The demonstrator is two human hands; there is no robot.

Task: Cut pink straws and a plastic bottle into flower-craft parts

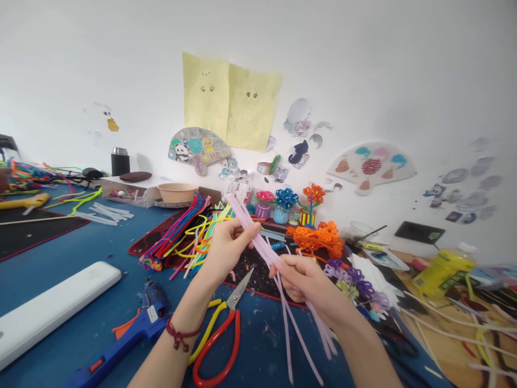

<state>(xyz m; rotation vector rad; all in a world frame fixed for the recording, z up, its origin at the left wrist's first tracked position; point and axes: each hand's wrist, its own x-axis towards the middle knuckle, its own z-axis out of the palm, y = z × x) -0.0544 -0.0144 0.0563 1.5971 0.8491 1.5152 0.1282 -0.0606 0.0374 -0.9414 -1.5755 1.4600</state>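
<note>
A bundle of pale lilac pipe cleaners (262, 247) slants between my two hands above the table. My left hand (231, 245) pinches the bundle near its upper end, thumb on top. Lower down, my right hand (301, 277) has its fingers closed round the same bundle, and several loose strands hang below it, some splayed apart. Beneath my hands lie scissors (231, 315) with one red and one yellow handle, blades parted. A blue hot glue gun (139, 328) rests to the left of my left forearm.
Coloured pipe cleaners (177, 231) are heaped on a dark mat behind my left hand. Orange pipe-cleaner pieces (317, 238) and purple loops (351, 280) lie to the right. Small flower pots (280, 214) stand along the wall. A long white case (56, 307) lies at left, a yellow bottle (444, 269) at right.
</note>
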